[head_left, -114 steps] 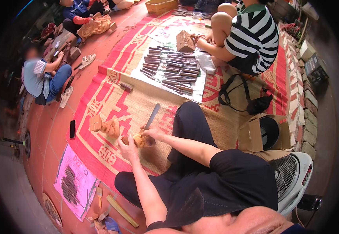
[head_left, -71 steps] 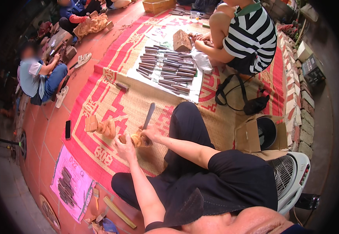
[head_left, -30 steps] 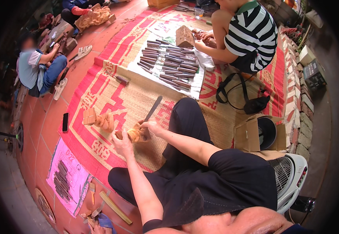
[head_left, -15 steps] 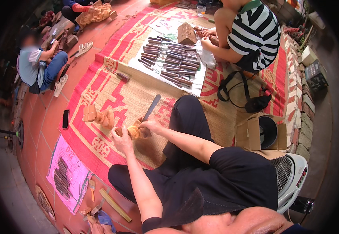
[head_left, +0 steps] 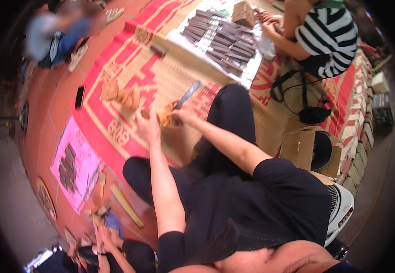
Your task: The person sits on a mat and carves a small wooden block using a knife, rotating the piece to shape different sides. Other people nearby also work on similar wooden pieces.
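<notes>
Carved wood [head_left: 164, 114] between my hands, ten o'clock from centre view!
My left fingers [head_left: 139, 118] are gripping its nine-o'clock end; my right fingers [head_left: 179, 113] clasp the grey blade [head_left: 189, 93], tip towards one.

Left arm [head_left: 164, 182] forward, right arm [head_left: 225, 141] aslant, left hand [head_left: 148, 127] and right hand [head_left: 185, 114] close together, fingers [head_left: 139, 117] curled.

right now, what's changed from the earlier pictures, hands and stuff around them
The view has tipped, so most of the scene sits higher in the picture, and more of another person shows at the lower left. No grip visibly changed: the left hand holds the carved wooden piece, the right hand the flat-bladed tool. The phone stayed put.
</notes>
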The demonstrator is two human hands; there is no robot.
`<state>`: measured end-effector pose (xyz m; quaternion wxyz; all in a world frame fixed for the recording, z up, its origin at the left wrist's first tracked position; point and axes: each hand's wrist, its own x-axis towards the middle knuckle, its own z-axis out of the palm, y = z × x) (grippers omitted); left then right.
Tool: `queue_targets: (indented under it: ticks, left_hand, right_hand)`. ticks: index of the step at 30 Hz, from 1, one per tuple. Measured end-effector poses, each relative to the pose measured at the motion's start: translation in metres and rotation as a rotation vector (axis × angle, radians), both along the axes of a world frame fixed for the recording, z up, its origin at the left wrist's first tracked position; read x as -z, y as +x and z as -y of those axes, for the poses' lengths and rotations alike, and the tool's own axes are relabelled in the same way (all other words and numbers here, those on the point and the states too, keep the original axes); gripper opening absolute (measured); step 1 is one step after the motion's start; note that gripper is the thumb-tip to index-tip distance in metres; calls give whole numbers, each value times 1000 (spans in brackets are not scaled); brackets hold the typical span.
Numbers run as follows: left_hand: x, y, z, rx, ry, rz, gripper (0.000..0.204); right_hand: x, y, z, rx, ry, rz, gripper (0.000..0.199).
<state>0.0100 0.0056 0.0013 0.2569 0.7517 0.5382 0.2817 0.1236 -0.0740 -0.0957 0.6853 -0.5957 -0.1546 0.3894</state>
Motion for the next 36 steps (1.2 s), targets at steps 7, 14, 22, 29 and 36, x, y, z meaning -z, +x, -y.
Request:
queue_targets:
  ticks: [7,14,22,29,36]
  left_hand:
    - [-7,-1,6,-22,-45,-29,47]
    - [-6,0,6,-28,-44,-35,49]
    - [-6,-2,3,-37,-29,-19,50]
    - [-12,3,10,-60,-62,-32,51]
    - [-10,0,7,-61,-55,-19,47]
  right_hand:
    - [-9,16,14,-4,9,-50,23]
    - [-15,6,10,-86,-32,11,17]
    - [-24,3,8,-12,21,5,19]
    - [-13,-1,5,41,39,25,23]
    - [-13,-4,0,26,-71,129,30]
